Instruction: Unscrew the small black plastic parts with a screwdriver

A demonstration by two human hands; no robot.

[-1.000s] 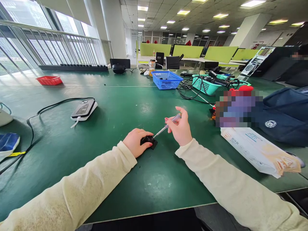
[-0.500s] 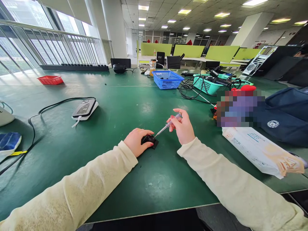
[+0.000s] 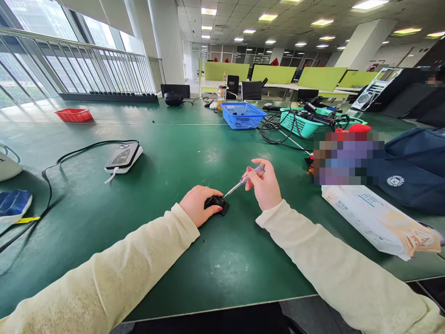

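A small black part [image 3: 217, 202] of glossy plastic rests on the green table, partly covered by my fingers; its exact kind is not clear. My left hand [image 3: 197, 204] grips it, fingers along the far side and thumb on the near side. In my right hand [image 3: 267, 186] is a screwdriver [image 3: 242, 182] with a clear handle, pinched between thumb and fingers. Its thin metal shaft slants down to the left, and the tip meets the black part at its right end. Whether the tip sits in a screw is too small to tell.
A phone [image 3: 122, 157] lies on a white stand at left, with a black cable behind. Farther back are a red tray [image 3: 74, 115], a blue basket [image 3: 244, 121] and a green basket [image 3: 301, 125] of cables. A wipes pack [image 3: 368, 218] and dark blue bag [image 3: 413, 171] lie right.
Both hands keep nearly the same places, with the screwdriver tip still at the black part. My right fingers have shifted very slightly on the handle. The whole view moved a little.
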